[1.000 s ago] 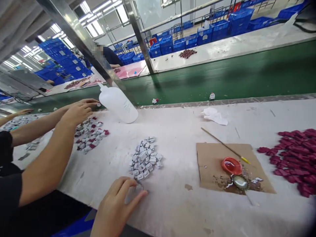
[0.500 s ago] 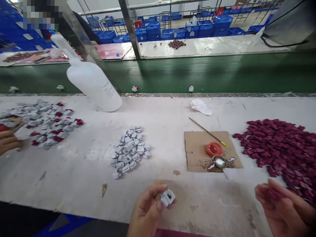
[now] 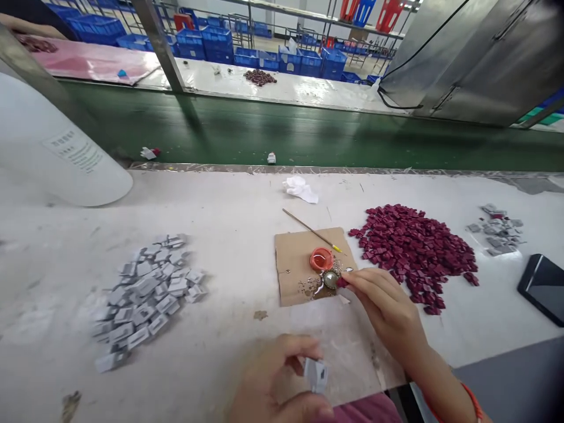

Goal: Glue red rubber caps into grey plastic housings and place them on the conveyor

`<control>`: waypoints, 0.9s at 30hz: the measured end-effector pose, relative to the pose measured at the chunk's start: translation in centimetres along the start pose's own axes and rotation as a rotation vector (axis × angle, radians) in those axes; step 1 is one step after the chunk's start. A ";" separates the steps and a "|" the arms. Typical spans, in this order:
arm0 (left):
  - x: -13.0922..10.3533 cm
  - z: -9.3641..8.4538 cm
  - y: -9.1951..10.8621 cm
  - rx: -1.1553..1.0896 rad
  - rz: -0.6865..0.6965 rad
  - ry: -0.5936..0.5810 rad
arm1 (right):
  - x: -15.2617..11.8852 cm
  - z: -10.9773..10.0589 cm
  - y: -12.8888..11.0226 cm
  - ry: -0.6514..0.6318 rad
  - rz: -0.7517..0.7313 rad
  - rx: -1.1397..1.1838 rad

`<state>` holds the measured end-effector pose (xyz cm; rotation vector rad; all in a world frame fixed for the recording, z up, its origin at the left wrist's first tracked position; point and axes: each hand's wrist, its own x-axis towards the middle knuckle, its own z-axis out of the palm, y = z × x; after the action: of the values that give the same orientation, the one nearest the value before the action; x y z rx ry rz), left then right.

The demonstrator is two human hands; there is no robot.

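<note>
My left hand (image 3: 282, 382), low in the middle of the view, is closed on a small grey plastic part (image 3: 316, 375) with a dark opening. Between the fingertips of my right hand (image 3: 385, 305) sits a small dark-red piece (image 3: 342, 282), mostly hidden by the fingers. It is at the edge of a bottle-cap-like dish (image 3: 330, 279) holding a clear, shiny liquid. The dish rests on a wetted cardboard square (image 3: 286, 258), beside a round red container (image 3: 321, 259) and a thin yellow-tipped stick (image 3: 311, 229).
A heap of grey parts (image 3: 150, 288) lies left, a pile of dark-red pieces (image 3: 414, 252) right. Further right are grey scraps (image 3: 497, 230) and a black device (image 3: 544, 288). A white bottle (image 3: 57, 147) stands left, crumpled tissue (image 3: 300, 190) behind the cardboard. A green belt (image 3: 335, 141) runs along the back.
My right hand has moved left and forward from beside the red pile to the small dish, with the dark-red piece. My left hand still holds the grey part. The view has turned right.
</note>
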<state>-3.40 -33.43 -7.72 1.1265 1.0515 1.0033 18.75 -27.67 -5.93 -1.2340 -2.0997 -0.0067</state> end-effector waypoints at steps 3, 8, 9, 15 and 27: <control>0.5 -0.6 -0.2 0.291 0.179 -0.019 | 0.3 0.2 0.3 -0.043 -0.060 -0.037; 0.8 -0.8 -1.0 0.513 0.355 -0.007 | 0.5 0.2 0.6 -0.207 -0.089 -0.088; 0.8 -0.6 -1.2 0.558 0.382 0.002 | 0.5 0.2 0.6 -0.235 -0.094 -0.097; 0.9 0.2 -2.0 0.770 0.464 0.115 | 0.6 -0.7 -0.5 -0.114 -0.048 -0.070; 0.9 0.3 -1.8 0.797 0.421 0.215 | -3.7 2.4 -7.1 0.071 0.509 0.544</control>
<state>-2.80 -32.88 -9.58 1.9811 1.4868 1.0699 13.08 -33.62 -7.48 -1.3478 -1.5229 0.6888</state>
